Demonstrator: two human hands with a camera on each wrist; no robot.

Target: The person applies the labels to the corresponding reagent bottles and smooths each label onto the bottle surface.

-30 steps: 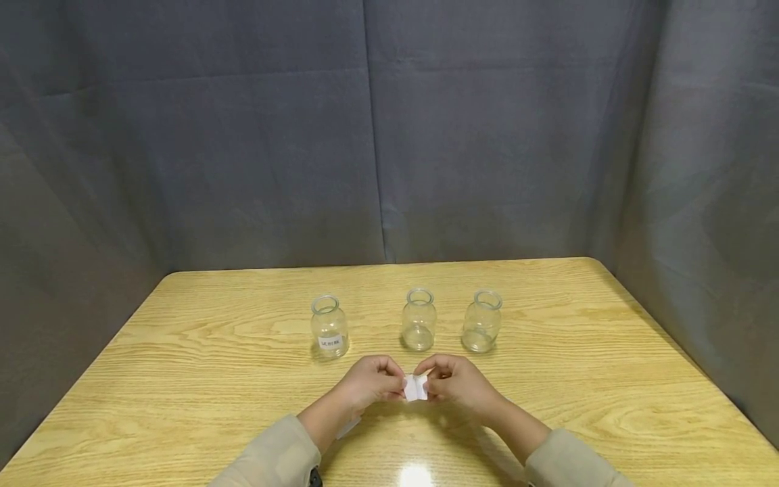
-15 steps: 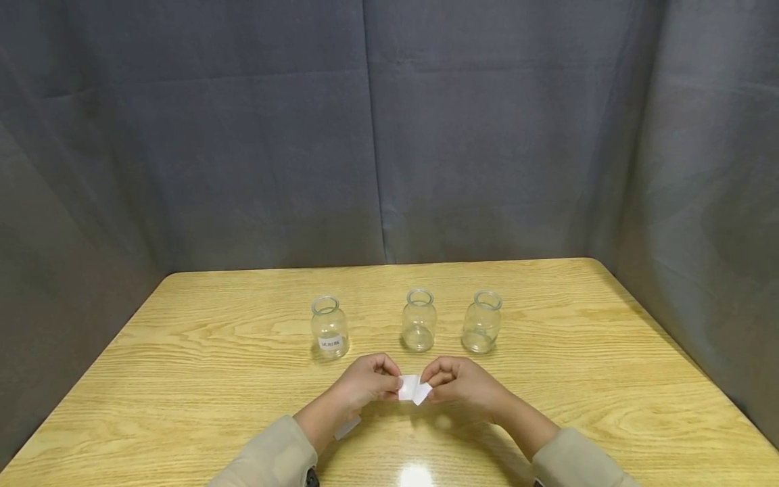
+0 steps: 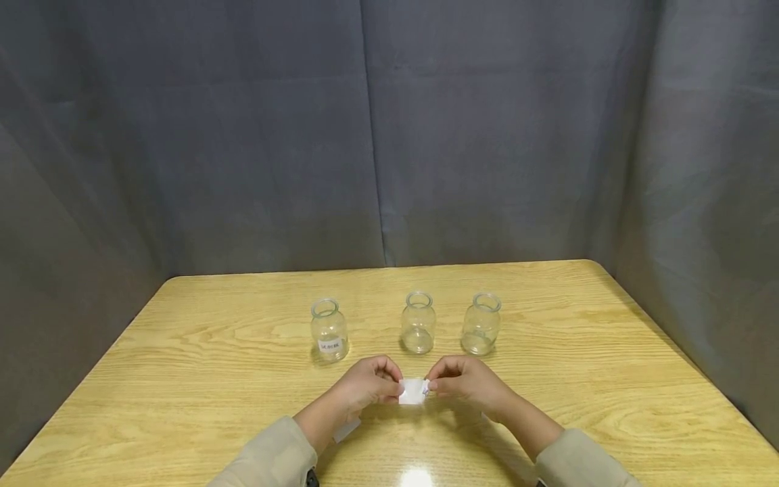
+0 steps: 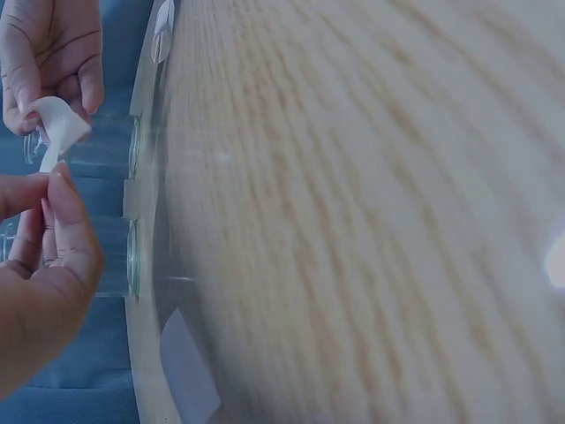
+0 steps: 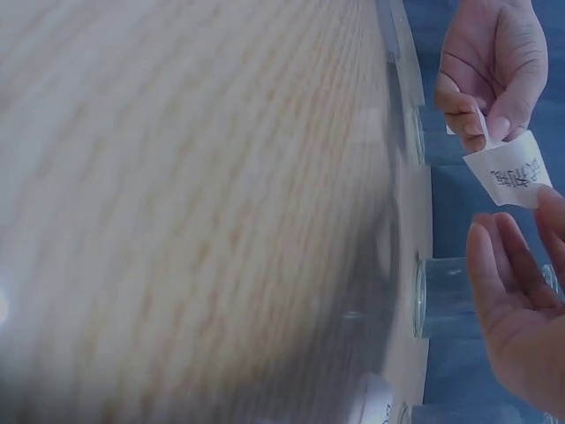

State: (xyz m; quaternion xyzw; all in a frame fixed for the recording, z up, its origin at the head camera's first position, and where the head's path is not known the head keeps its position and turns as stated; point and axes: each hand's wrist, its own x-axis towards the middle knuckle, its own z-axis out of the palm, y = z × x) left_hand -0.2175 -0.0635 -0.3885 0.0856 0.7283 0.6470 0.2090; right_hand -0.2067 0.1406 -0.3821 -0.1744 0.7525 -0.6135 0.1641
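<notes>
"Since half a second ago we see the right hand [image 3: 468, 385] drawn slightly outward, and the right part of the small printed label [image 3: 412, 391], angled downward then, now looks flatter."

"Where do we find the left hand [image 3: 365, 385]?"

"Much where it was, finger and thumb pinching the label's left edge. Right finger and thumb pinch the opposite edge, so we have the label stretched between both hands, raised off the wood-grain table [image 3: 201, 379]."

"Can we make out its print?"

"We can: dark characters show on its white face from the right wrist; from the left wrist it looks curled."

"And beyond the hands?"

"Three clear glass jars stand upright, apart, in a row: left jar [image 3: 330, 328] with a white sticker [image 3: 331, 346] low on its front, then middle jar [image 3: 418, 323] and right jar [image 3: 481, 325], closer to each other."

"Anything nearer us?"

"One white slip [image 3: 347, 430] by the left wrist, partly hidden, and a second slip [image 5: 374, 399] near the right wrist. Beige sleeves [image 3: 274, 453] cover both forearms."
</notes>
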